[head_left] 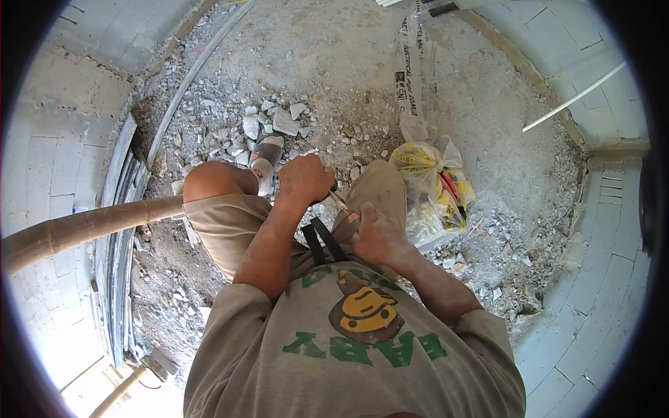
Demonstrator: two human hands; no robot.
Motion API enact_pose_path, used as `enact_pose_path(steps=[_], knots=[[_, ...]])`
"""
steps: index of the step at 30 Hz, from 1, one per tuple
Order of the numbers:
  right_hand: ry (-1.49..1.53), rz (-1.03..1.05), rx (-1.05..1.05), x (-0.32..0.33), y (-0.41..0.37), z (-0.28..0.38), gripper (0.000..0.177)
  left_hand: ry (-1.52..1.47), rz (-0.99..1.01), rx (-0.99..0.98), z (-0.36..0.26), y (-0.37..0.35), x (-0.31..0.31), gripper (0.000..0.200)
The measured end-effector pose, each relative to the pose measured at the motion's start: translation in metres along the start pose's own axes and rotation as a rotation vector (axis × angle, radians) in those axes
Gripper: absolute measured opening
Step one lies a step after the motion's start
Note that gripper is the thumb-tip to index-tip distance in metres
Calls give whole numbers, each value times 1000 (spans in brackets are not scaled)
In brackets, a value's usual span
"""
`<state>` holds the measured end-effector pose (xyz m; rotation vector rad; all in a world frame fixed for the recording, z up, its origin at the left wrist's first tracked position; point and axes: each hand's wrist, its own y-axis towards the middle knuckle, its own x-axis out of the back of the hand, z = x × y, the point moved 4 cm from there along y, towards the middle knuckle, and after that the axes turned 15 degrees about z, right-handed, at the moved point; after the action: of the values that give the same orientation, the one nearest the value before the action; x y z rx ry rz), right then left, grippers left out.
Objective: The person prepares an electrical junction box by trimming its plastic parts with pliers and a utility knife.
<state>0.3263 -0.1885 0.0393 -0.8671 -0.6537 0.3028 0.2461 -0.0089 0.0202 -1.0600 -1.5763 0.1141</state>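
Above my lap, my left hand (305,180) is closed round something dark that I cannot make out, its knuckles up. A thin metal-looking piece (339,202) runs from that hand toward my right hand. Over the thigh, my right hand (376,237) has its fingers pressed together on a small light-coloured piece, too small to name. The two hands are a short way apart. Black straps (323,240) stand up at my waist, between the forearms. Beyond my right hand lies a clear plastic bag (425,177) with yellow print, and a red-handled tool (451,189) is in or on it.
Broken stones (284,122) and rubble lie around my foot. A bamboo pole (104,224) reaches in from the left. Long grey strips (118,265) lean by the left block wall. A white pipe (575,97) stands at the right, and a printed plastic strip (417,70) lies ahead.
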Motion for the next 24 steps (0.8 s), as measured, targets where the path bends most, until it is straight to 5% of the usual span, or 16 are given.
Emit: enact_pose_path(steps=[2, 6, 8, 10, 12, 16, 18, 20, 21, 22, 23, 24], knots=[[13, -180, 140, -2, 5, -13, 35, -101, -10, 23, -1, -3, 9, 53], [224, -11, 125, 19, -5, -25, 29, -493, -46, -111, 14, -9, 33, 56], [1019, 446, 531, 14, -7, -26, 26, -1035, -173, -456, 19, -8, 32, 63], [1097, 445, 643, 24, -18, -14, 26, -1125, -47, -583, 12, -18, 34, 69], [1174, 438, 767, 29, -20, -3, 26, -1768, 183, -833, -1, -16, 27, 73], [1425, 530, 860, 23, -10, 4, 21, -1727, 291, -961, -16, -31, 24, 75], [1417, 543, 869, 23, 2, 0, 17, -1567, 149, -761, -6, -23, 23, 75], [593, 166, 430, 21, 24, -23, 22, -1551, 66, -594, -13, -24, 34, 64], [595, 163, 428, 14, 25, -20, 22, -1175, 9, -372, -13, -25, 39, 59], [191, -217, 295, 15, 24, -15, 23, -793, -45, -160, -12, -25, 43, 56], [-223, -580, 147, 18, 15, -10, 24, -832, -146, -140, -9, -16, 33, 53], [-220, -582, 145, 14, 14, -12, 24, -829, -143, -143, -7, -11, 35, 53]])
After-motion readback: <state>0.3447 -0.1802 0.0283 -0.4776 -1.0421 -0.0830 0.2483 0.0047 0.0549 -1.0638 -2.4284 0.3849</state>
